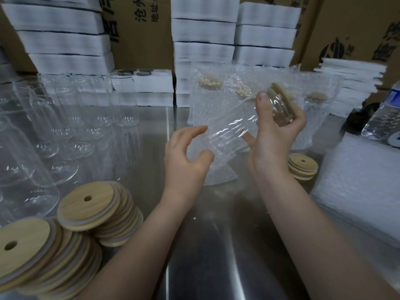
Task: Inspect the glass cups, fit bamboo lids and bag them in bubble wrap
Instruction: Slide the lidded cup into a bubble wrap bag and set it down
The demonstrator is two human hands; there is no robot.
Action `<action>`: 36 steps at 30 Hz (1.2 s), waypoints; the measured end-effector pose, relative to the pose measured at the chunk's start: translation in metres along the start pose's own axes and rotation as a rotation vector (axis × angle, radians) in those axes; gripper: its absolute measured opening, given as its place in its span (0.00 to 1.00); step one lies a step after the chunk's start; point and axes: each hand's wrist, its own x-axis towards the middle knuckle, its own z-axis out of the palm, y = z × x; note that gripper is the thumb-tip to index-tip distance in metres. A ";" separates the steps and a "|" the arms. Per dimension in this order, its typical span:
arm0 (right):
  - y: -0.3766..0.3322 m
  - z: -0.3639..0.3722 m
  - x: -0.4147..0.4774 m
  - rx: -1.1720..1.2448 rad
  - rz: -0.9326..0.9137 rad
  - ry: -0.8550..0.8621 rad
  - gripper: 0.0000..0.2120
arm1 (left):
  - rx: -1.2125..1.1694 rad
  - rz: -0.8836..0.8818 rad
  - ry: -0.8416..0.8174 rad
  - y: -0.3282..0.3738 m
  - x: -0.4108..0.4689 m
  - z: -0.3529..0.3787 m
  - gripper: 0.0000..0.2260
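Observation:
My right hand grips a glass cup near its top, where a bamboo lid is fitted; the cup lies tilted, base toward the left. My left hand hovers at the cup's base with fingers spread and curled, holding nothing that I can make out. A bubble wrap bag lies under the cup on the steel table. Behind stand bagged, lidded cups. Bare glass cups crowd the left. Stacks of bamboo lids sit at the front left, and a small stack of lids lies right of my right wrist.
A pile of flat bubble wrap bags lies at the right. White foam trays and cardboard boxes are stacked along the back. A plastic water bottle lies at the far right.

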 end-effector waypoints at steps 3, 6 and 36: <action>0.000 0.000 0.000 0.016 0.031 0.036 0.28 | 0.298 0.146 -0.112 -0.005 -0.001 0.000 0.31; 0.000 0.001 -0.001 -0.002 0.031 0.029 0.27 | 0.487 0.224 -0.150 -0.012 -0.001 0.002 0.40; 0.010 0.006 -0.026 -0.184 -0.308 -0.352 0.29 | 0.282 0.426 0.081 -0.009 0.008 0.001 0.52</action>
